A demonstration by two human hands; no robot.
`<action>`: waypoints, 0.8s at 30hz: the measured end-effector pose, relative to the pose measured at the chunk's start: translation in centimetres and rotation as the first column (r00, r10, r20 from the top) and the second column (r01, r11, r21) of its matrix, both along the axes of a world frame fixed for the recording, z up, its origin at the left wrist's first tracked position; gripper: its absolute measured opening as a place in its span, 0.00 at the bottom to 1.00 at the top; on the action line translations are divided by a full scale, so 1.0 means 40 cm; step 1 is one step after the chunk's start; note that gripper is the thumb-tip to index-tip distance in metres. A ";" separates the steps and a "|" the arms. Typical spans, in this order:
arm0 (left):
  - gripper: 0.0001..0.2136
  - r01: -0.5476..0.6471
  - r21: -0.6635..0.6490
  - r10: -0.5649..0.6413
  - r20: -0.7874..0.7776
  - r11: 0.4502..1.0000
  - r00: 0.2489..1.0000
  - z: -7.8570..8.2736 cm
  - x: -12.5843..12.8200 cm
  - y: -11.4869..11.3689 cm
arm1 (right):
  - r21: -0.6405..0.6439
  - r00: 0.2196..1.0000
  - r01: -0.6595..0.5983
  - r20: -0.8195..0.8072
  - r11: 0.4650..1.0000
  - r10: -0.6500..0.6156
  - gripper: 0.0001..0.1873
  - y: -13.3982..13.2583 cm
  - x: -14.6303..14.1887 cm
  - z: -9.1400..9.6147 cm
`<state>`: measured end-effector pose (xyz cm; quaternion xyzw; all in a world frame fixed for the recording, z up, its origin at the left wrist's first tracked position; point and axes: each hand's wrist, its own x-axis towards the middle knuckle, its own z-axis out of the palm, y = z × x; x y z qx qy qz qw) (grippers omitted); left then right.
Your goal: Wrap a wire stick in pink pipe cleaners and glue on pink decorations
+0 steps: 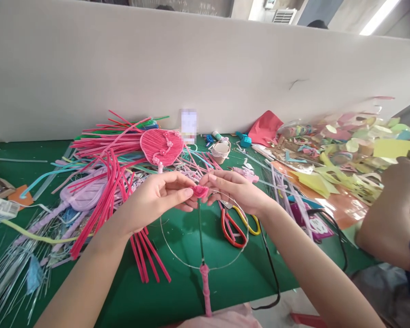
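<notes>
My left hand (174, 192) pinches a deep pink fuzzy pipe-cleaner piece (200, 191) between thumb and fingers. On its other side my right hand (227, 187) is closed, its fingertips on the same piece. The piece sits at the top of a round fan frame: a thin wire hoop (180, 260) with a dark green rod (201, 232) down its middle. Below the hoop, the fan's pink wrapped handle (206, 289) points toward my lap. Red-and-yellow-handled pliers or scissors (233, 228) lie behind the hoop, their tips partly hidden by my right hand.
A finished pink round fan (162, 146) rests on bundled pink pipe cleaners (105, 141). Left of it lies a lilac fan (84, 191). A paper cup (220, 151) stands near the white partition (191, 68). Paper scraps (348, 159) and another person's arm (386, 205) are at right.
</notes>
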<state>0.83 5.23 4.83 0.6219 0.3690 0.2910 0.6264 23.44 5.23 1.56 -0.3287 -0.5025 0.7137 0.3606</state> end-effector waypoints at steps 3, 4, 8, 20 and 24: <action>0.09 -0.015 -0.008 0.015 -0.020 1.000 1.000 0.004 -0.003 -0.001 | -0.095 0.992 -0.112 0.043 0.989 0.117 0.24 0.002 -0.008 -0.002; 0.09 -0.016 -0.003 0.016 -0.029 1.000 0.999 0.007 -0.005 -0.001 | -0.128 0.987 -0.149 0.039 0.981 0.155 0.26 0.001 -0.012 -0.004; 0.07 -0.025 0.001 0.025 -0.050 1.000 0.998 0.013 -0.009 -0.001 | -0.165 0.979 -0.202 -0.010 0.965 0.203 0.26 -0.003 -0.033 -0.012; 0.07 -0.039 -0.016 0.037 -0.091 0.999 0.995 0.014 0.003 -0.003 | -0.269 0.991 -0.121 -0.086 0.956 0.102 0.13 0.007 -0.034 -0.019; 0.07 -0.100 -0.023 0.097 -0.101 0.995 0.990 0.011 0.008 0.000 | -0.134 0.995 0.100 0.029 0.986 -0.097 0.13 0.022 -0.026 0.010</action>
